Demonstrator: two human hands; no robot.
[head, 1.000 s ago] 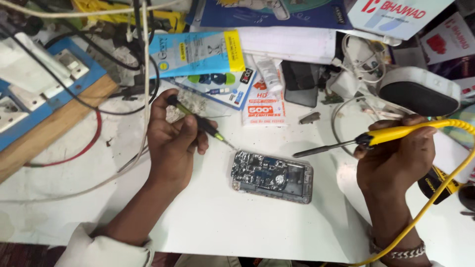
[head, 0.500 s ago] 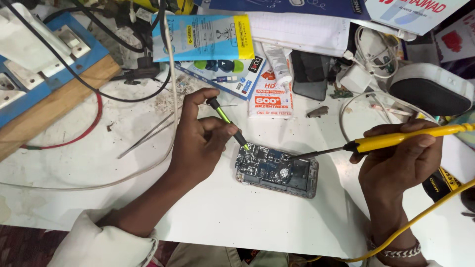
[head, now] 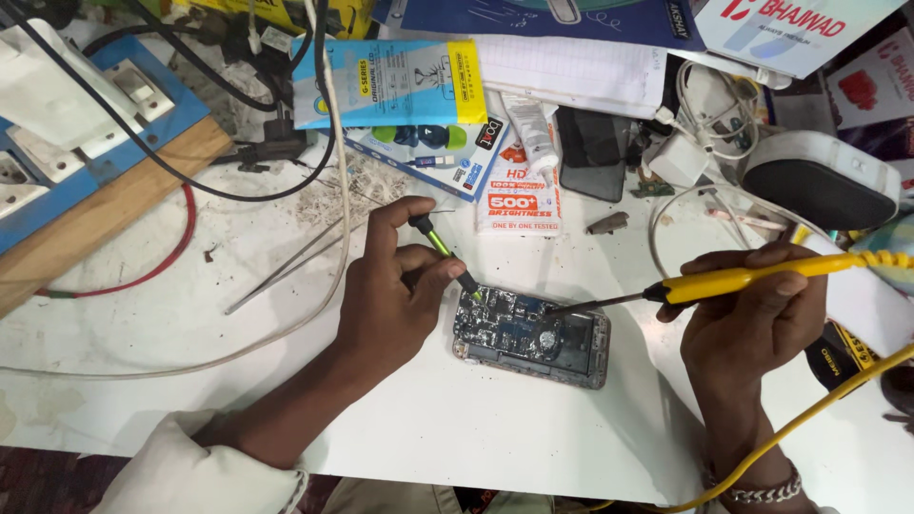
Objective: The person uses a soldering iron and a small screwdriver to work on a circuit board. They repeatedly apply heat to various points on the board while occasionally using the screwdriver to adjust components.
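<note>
- The left hand (head: 386, 305) is bare, with no ring or watch showing.
- The left forearm is bare up to a pale, off-white sleeve (head: 205, 471), bunched in folds near the elbow.
- The right hand (head: 752, 319) is bare too.
- A silver chain bracelet (head: 757, 493) circles the right wrist.

Open room: bare white table (head: 533, 438) in front of my opened phone (head: 530, 335).
Blocked behind: packets (head: 519, 195), tweezers (head: 286, 266), cables.
Right side: yellow cord (head: 809, 419) crosses.
</note>
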